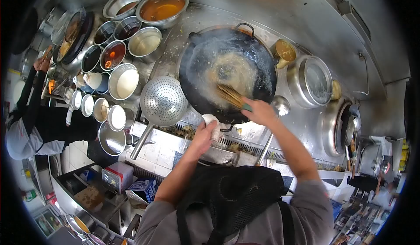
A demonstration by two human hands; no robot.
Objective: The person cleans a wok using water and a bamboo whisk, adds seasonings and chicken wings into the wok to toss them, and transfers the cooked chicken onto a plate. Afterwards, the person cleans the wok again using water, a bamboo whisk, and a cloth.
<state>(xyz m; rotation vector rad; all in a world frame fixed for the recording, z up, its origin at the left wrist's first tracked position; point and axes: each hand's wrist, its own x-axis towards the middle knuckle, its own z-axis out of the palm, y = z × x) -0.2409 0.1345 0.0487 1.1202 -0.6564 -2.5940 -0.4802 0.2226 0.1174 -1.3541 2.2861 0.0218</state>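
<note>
A large black wok (192, 76) holds cloudy, swirling liquid, with steam over it. My right hand (259, 112) is closed round the green-banded end of a bamboo brush (230, 95), whose bristles reach into the liquid. At the wok's near edge, my left hand (202, 135) is closed on a folded white cloth (212, 129), beside the wok's near handle. A perforated metal strainer (163, 100) lies left of the wok, its handle towards me. To the right of the wok rests a long-handled ladle (281, 105).
Metal bowls of sauces and liquids (124, 82) crowd the left. Lidded steel pots (316, 81) stand at the right, near a yellowish container (285, 51). A drain grate (245, 148) runs along the near edge. Another person (26, 131) works at the far left.
</note>
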